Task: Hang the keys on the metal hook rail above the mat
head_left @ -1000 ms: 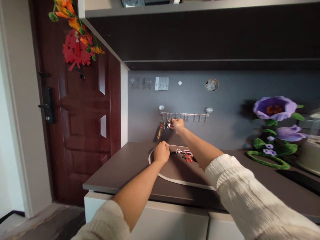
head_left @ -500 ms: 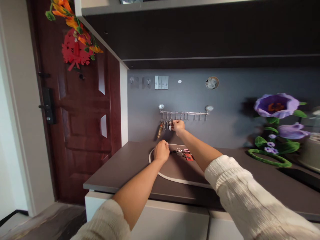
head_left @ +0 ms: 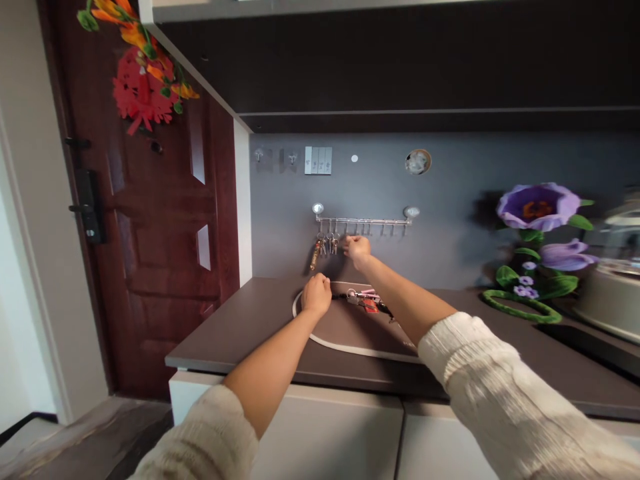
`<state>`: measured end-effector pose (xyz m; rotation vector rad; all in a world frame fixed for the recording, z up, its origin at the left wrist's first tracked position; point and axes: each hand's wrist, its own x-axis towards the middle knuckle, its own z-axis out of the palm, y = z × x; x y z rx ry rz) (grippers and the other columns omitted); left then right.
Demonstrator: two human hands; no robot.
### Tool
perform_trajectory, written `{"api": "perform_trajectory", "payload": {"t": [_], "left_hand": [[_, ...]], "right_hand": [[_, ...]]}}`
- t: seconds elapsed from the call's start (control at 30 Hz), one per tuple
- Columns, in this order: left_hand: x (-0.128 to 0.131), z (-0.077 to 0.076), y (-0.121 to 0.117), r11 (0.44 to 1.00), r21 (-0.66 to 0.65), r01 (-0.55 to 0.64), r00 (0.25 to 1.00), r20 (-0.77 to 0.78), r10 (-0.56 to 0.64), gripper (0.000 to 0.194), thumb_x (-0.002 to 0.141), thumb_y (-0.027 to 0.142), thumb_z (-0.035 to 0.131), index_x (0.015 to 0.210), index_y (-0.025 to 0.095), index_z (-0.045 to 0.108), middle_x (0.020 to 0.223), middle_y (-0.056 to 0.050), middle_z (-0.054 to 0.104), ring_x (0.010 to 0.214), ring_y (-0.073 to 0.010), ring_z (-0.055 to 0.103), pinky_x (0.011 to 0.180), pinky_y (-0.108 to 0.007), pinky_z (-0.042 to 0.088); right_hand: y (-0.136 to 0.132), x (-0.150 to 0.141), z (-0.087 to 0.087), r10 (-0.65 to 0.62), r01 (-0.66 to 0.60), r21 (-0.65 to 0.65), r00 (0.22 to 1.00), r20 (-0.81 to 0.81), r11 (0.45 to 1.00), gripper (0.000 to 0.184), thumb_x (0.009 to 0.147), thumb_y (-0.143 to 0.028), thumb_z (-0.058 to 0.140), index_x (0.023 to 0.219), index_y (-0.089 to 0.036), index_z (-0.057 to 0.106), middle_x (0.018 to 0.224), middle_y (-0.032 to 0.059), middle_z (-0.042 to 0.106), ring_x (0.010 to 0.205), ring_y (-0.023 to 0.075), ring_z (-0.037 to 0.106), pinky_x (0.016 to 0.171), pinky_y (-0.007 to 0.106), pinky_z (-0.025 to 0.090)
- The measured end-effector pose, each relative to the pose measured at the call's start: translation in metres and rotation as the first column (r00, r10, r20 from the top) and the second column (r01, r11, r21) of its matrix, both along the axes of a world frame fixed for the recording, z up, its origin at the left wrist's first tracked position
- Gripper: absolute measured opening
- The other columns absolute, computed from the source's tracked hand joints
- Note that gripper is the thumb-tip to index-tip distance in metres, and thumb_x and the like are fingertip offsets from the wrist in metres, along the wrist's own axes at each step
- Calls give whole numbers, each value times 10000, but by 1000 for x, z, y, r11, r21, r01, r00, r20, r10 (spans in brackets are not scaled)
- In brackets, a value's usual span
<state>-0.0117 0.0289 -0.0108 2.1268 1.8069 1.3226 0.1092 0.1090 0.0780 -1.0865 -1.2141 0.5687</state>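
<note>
A clear rail with hooks (head_left: 364, 221) is fixed to the grey wall. Bunches of keys (head_left: 333, 244) hang from its left hooks, beside a brown and gold key fob (head_left: 315, 255). Just right of these keys is my right hand (head_left: 358, 252), its fingertips slightly apart and no longer on the keys. My left hand (head_left: 317, 293) is curled closed over the left end of a brown mat (head_left: 350, 337); what its fingers hold is hidden. More keys with a red tag (head_left: 370, 305) and a pink piece lie on the mat, partly behind my right forearm.
A dark shelf (head_left: 375, 60) overhangs the counter (head_left: 225, 327). To the right stand purple fabric flowers (head_left: 540, 207) with a green base, and a pale round container (head_left: 607, 293). A dark red door (head_left: 165, 267) with a black handle is on the left.
My right hand has drawn slightly right, away from the keys, which now hang from the hooks. My left hand keeps its place on the mat. The view has shifted a little.
</note>
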Motion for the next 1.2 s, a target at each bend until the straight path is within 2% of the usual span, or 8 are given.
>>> {"api": "perform_trajectory", "payload": {"t": [0.07,0.23,0.4,0.73,0.83,0.97,1.07,1.2], "left_hand": [[-1,0,0,1000,-1,5,1000,-3,-5,238,862,266,368,831,168,583,888,-98,650,840,-182,591,728,-278,396],[-3,0,0,999,1,47,999,-6,-47,225,858,247,380,852,161,588,876,-89,643,844,-179,579,750,-282,400],[-3,1,-4,996,23,80,996,-49,-79,177,827,215,448,875,171,613,908,-76,623,868,-165,561,805,-278,399],[-3,-2,-4,994,-66,86,946,-307,-102,271,796,288,524,1033,199,622,1077,-78,587,1032,-206,491,889,-299,381],[-4,-2,-4,994,-86,69,927,-362,-96,285,790,325,525,1025,209,636,1075,-82,598,1021,-232,494,868,-322,392],[-5,-2,-5,992,-106,72,914,-390,-108,256,799,349,498,917,222,686,1010,-77,630,975,-244,511,832,-332,402],[-5,-1,-4,992,-96,76,914,-391,-108,244,800,340,499,883,228,700,978,-74,643,956,-239,516,816,-326,402],[-5,-2,-1,995,-69,71,908,-408,-93,244,816,310,481,873,225,703,963,-85,646,929,-226,528,798,-316,400]], "right_hand": [[-15,0,2,-69,63,-75,994,-84,995,155,789,-208,471,637,-179,476,588,-15,515,458,70,449,489,215,423],[-52,2,2,30,-43,-100,992,-126,994,144,811,-193,463,672,-171,494,633,10,554,511,65,485,464,170,397],[-76,12,-16,116,-131,-144,987,-111,981,120,803,-141,457,695,-149,506,628,21,574,519,62,516,494,168,409],[-98,34,-64,127,-93,-158,966,227,983,84,780,-192,482,728,-150,533,634,16,597,520,73,518,535,190,413],[-100,36,-70,103,-51,-135,903,417,990,103,794,-208,462,769,-155,546,650,15,613,529,82,524,556,202,405],[-103,35,-70,62,-29,-58,702,710,998,118,776,-138,461,784,-156,577,714,26,639,601,94,541,622,208,392],[-102,33,-71,31,-38,-10,603,797,999,135,776,-128,468,800,-150,599,750,43,652,647,106,551,655,209,389],[-98,31,-75,24,-17,-17,556,831,1000,142,789,-151,479,824,-145,617,757,59,662,673,122,567,671,216,393]]}}
